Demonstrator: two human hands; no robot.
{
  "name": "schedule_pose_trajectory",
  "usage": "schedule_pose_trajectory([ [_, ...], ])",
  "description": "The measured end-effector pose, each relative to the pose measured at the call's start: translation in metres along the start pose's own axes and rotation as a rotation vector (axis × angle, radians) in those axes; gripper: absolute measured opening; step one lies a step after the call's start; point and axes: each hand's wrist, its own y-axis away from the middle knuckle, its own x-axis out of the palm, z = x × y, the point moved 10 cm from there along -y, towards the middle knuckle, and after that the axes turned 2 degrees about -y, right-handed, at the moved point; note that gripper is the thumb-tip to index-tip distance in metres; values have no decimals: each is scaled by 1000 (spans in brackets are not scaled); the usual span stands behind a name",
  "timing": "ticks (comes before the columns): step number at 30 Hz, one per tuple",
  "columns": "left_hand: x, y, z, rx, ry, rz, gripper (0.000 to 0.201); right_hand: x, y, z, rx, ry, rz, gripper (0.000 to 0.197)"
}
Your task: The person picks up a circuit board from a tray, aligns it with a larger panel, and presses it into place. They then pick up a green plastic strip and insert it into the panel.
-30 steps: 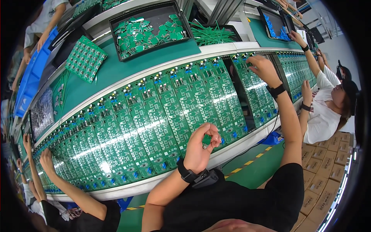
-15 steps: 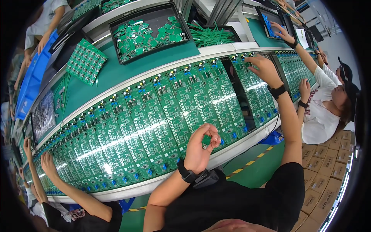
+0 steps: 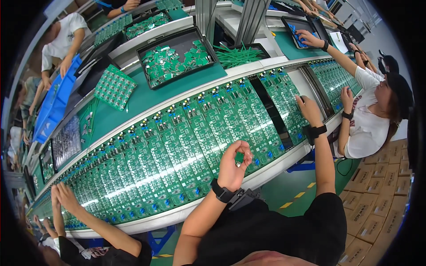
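My left hand [image 3: 234, 166] is closed around a small green circuit board [image 3: 239, 157], held above the near part of a row of long green circuit boards [image 3: 177, 146]. My right hand [image 3: 309, 109] has its fingers curled at the right edge of a separate long circuit board [image 3: 280, 104]. A small dark spot shows between its fingertips, too small to name; whether they grip the board's edge is unclear. White and yellow parts line the far end of the row, with blue parts along the near end.
Beyond the line, a black tray [image 3: 143, 57] holds small green boards, with green strips [image 3: 239, 56] beside it. A board panel [image 3: 115, 87] lies on the green mat. A co-worker [image 3: 370, 102] sits at right; another's hands [image 3: 64, 197] work at left. Cartons [image 3: 377, 195] are stacked lower right.
My right hand has come from the far end of the separate board to nearer me, at its right edge. A wider pale gap shows right of that board. The left hand keeps its hold.
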Motion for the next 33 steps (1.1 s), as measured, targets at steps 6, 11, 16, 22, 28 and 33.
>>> schedule_pose_trajectory([
  [6,-2,-4,-9,70,66,-11,18,1,4,13,-20,-64,-15,54],
  [11,-5,-4,-11,89,90,-33,19,-1,4,24,-70,-103,-3,54],
  [16,2,-8,-4,74,91,85,19,-1,10,27,-83,-106,20,54],
  [22,7,-8,7,-5,168,172,18,0,11,30,-87,-121,64,59],
  [28,19,-6,7,-22,165,218,19,-4,3,28,-90,-47,24,55],
  [33,26,-2,12,-48,147,256,20,-42,-20,92,-319,-99,-173,47],
])
